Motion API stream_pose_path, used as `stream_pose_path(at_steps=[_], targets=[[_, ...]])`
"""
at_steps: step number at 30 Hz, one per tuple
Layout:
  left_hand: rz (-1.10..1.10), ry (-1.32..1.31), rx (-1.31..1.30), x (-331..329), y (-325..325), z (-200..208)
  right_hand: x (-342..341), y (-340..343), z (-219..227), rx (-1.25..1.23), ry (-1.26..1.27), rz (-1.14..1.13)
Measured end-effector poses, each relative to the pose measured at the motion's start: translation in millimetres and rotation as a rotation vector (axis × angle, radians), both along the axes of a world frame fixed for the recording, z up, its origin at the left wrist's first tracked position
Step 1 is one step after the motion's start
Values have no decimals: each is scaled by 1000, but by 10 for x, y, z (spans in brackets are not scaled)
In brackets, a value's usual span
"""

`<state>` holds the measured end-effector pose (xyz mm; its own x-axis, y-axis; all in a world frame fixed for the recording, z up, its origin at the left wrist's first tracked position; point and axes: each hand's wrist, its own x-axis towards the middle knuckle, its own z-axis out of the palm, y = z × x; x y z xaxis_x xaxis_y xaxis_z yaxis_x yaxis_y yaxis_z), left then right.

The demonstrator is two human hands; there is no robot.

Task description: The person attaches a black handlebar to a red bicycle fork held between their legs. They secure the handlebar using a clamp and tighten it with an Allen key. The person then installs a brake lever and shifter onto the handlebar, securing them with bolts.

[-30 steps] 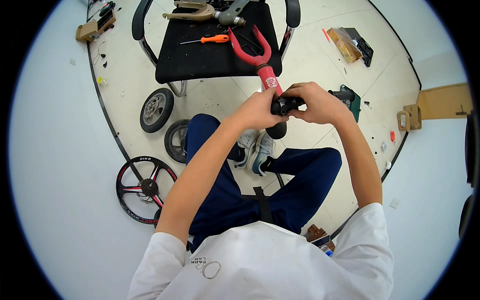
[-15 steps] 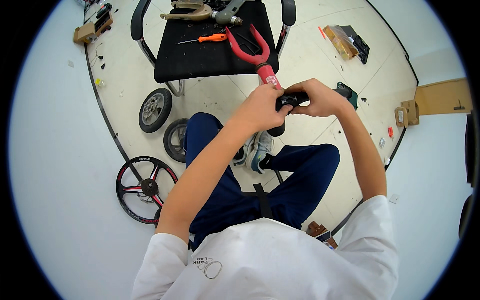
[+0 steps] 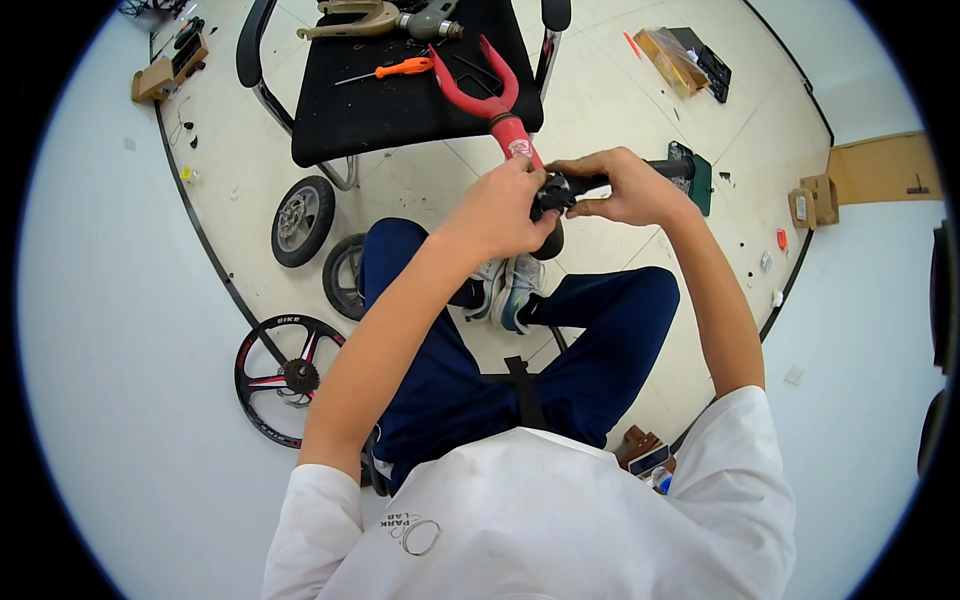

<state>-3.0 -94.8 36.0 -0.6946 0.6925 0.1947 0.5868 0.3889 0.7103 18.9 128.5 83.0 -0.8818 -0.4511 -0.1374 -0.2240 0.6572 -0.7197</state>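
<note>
A red front fork (image 3: pixel 508 125) rests its prongs on the black seat of an office chair (image 3: pixel 400 112), its tube pointing toward me. At the near end of the tube is a black handlebar (image 3: pixel 592 184) with a clamp-like joint. My left hand (image 3: pixel 497 208) wraps round the joint, its fingertips by the red tube. From the other side my right hand (image 3: pixel 622 188) pinches the handlebar between thumb and fingers. One dark bar end shows beyond my right wrist, another hangs below the joint. The fingers partly hide the joint's details.
An orange screwdriver (image 3: pixel 400 67) and a grey-green power tool (image 3: pixel 432 20) lie on the seat. Small wheels (image 3: pixel 303 222) and a spoked wheel (image 3: pixel 300 375) are on the left. Rightward are a green case (image 3: pixel 700 180), a yellowish box (image 3: pixel 668 58) and cardboard boxes (image 3: pixel 815 203).
The chair and fork sit a little further left in the picture. Both hands stay on the handlebar and have shifted slightly left; more of the bar beyond my right wrist shows.
</note>
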Motion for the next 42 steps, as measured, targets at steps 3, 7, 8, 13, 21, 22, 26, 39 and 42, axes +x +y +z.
stream_pose_path(at_steps=[3, 7, 8, 13, 21, 22, 26, 39, 42], targets=[[12, 56, 77, -77, -48, -57, -21, -33, -28, -11, 54, -32], [-50, -38, -58, -215, -119, 46, -63, 42, -97, -54, 115, -69], [-31, -9, -19, -224, -142, -12, -73, 27, -82, -3, 106, -47], [-58, 22, -93, -221, -208, 126, -88, -94, -123, -89, 229, 23], [14, -91, -133, -180, -276, 74, -190, -78, -140, -108, 35, -9], [29, -102, -108, -172, -276, 51, -161, -86, -128, -114, 40, -5], [66, -106, -45, -122, -210, -14, -77, -137, -143, -11, 264, 13], [190, -278, 92, -97, -103, -65, -52, -11, 200, -166, 110, -163], [182, -285, 128, -113, -76, -53, -12, -15, 331, 16, 244, -270]])
